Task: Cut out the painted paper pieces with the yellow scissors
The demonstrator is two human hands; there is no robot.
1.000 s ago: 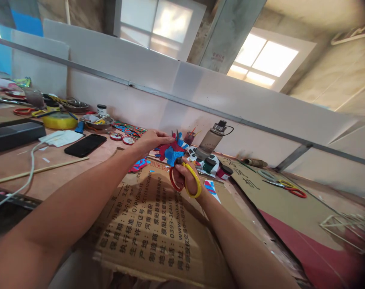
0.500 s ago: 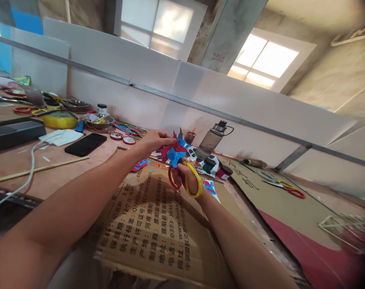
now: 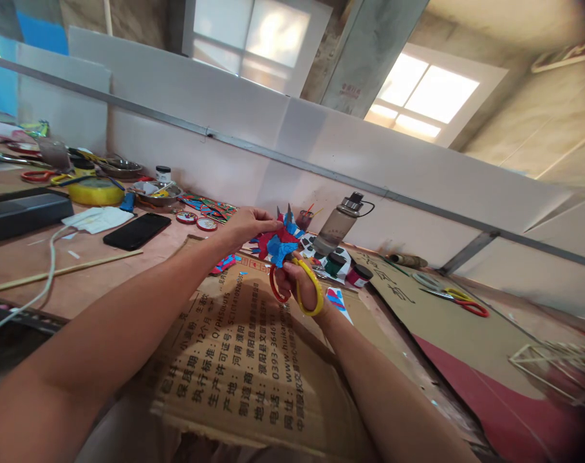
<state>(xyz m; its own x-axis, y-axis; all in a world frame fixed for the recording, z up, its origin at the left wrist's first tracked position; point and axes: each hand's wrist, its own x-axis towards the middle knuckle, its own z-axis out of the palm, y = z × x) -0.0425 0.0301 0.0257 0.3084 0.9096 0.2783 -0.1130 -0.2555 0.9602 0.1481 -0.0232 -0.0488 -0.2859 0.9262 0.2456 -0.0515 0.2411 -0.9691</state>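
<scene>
Between my two hands is a red and blue painted paper cutout (image 3: 280,247) with jagged edges. My left hand (image 3: 250,225) pinches its upper left side between thumb and fingers. In my right hand (image 3: 302,283) is a pair of scissors (image 3: 310,302) with one yellow and one red handle loop. The blades pass behind the paper, and their two tips stick up above it, slightly apart. Below my hands lies a flattened cardboard sheet (image 3: 253,360) with printed black characters. A small painted scrap (image 3: 226,264) rests at its far edge.
A water bottle (image 3: 338,225) stands beyond my hands, near paint jars (image 3: 360,276). Another pair of scissors (image 3: 459,301) lies on brown board to the right, by a stick frame (image 3: 538,370). Leftward are a black phone (image 3: 138,231), a white cable (image 3: 53,257) and a metal bowl (image 3: 157,196).
Very little differs. The paper cutout has shifted slightly in my grip; both hands and the scissors stay in nearly the same place.
</scene>
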